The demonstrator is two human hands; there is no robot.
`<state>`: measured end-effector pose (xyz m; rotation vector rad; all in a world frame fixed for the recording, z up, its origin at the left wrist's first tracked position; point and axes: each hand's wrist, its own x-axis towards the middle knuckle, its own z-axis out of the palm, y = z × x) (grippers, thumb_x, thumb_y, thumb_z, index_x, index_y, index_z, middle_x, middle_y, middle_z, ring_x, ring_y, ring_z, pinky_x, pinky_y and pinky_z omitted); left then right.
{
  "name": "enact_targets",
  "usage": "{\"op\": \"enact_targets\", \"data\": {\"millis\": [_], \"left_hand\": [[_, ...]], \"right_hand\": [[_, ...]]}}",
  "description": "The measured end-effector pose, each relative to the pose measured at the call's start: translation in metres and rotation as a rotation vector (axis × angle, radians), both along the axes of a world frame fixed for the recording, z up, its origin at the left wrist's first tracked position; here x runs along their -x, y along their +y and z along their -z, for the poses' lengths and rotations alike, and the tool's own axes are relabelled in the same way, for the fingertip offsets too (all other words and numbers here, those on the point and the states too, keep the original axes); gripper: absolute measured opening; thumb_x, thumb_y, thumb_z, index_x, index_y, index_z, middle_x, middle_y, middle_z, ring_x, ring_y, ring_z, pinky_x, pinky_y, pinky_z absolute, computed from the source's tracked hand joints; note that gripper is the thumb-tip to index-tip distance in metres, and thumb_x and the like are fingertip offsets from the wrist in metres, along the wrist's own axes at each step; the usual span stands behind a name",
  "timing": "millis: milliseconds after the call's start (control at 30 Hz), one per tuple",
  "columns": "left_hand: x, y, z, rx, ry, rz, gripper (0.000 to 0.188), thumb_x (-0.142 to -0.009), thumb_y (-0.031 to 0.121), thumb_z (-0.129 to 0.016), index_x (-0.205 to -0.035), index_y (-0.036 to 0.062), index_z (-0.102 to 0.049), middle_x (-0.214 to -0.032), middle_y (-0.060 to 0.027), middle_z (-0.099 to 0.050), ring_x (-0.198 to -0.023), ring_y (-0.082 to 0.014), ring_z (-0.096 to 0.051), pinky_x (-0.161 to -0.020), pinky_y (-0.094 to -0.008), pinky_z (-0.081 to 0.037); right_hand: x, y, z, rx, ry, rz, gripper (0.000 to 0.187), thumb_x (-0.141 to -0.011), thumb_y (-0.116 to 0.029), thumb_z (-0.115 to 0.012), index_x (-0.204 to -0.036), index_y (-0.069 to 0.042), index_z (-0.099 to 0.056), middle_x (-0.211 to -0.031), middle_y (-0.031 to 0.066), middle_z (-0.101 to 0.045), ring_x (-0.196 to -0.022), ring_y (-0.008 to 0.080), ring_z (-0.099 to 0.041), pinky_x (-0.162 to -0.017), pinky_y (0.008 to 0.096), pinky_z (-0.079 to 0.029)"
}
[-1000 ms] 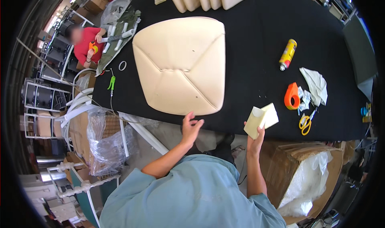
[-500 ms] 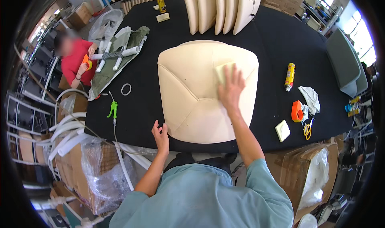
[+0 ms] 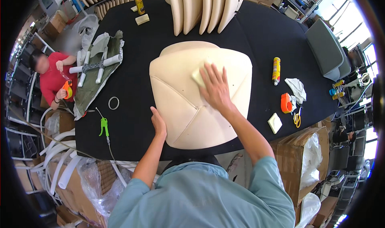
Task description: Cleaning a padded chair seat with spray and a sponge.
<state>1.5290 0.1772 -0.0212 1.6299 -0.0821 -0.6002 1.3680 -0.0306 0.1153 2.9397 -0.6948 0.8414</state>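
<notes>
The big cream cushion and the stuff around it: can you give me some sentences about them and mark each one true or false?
1. The right hand is on a pale sponge on top of the cream chair cushion. True.
2. The left hand is holding the white ring. False: it is against the cushion's left edge.
3. A green air blow gun lies on the black table, left of the cushion. True.
4. The yellow spray can right of the cushion stands upright. False: it lies on its side.
5. The yellow-handled scissors are right of the loose sponge. True.
</notes>
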Motion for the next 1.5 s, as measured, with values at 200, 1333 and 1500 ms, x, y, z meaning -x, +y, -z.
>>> {"op": "enact_targets", "data": {"millis": [200, 1333, 1500], "left_hand": [[0.008, -0.012, -0.002, -0.117, -0.155, -0.067, 0.086, -0.107, 0.063, -0.022, -0.082, -0.0066, -0.066, -0.075, -0.0154, -0.068, -0.072, -0.0275, -0.064, -0.074, -0.0430, -0.048], [0.016, -0.014, -0.003, -0.083, -0.137, -0.147, 0.083, -0.109, 0.059, -0.023, -0.082, -0.0081, -0.064, -0.074, -0.0147, -0.067, -0.069, -0.0259, -0.061, -0.068, -0.0437, -0.046], [0.013, -0.017, -0.004, -0.148, -0.133, -0.108, 0.082, -0.109, 0.058, -0.022, -0.084, -0.0074, -0.066, -0.076, -0.0154, -0.068, -0.070, -0.0275, -0.062, -0.071, -0.0429, -0.047]], "right_hand": [[-0.003, -0.057, -0.030, 0.019, -0.037, 0.144, 0.061, -0.089, -0.027, -0.068, -0.145, -0.010, -0.054, -0.153, 0.0141, -0.049, -0.146, 0.0327, -0.039, -0.124, 0.0590, -0.016], [0.034, -0.093, -0.003, 0.114, -0.016, 0.072, 0.041, -0.094, -0.015, -0.064, -0.135, -0.014, -0.065, -0.139, 0.0061, -0.064, -0.135, 0.0251, -0.055, -0.123, 0.0607, -0.018], [-0.037, -0.121, -0.035, -0.044, 0.040, 0.114, 0.029, -0.101, -0.019, -0.051, -0.123, -0.012, -0.069, -0.125, 0.0064, -0.070, -0.123, 0.0245, -0.062, -0.121, 0.0625, -0.018]]}}
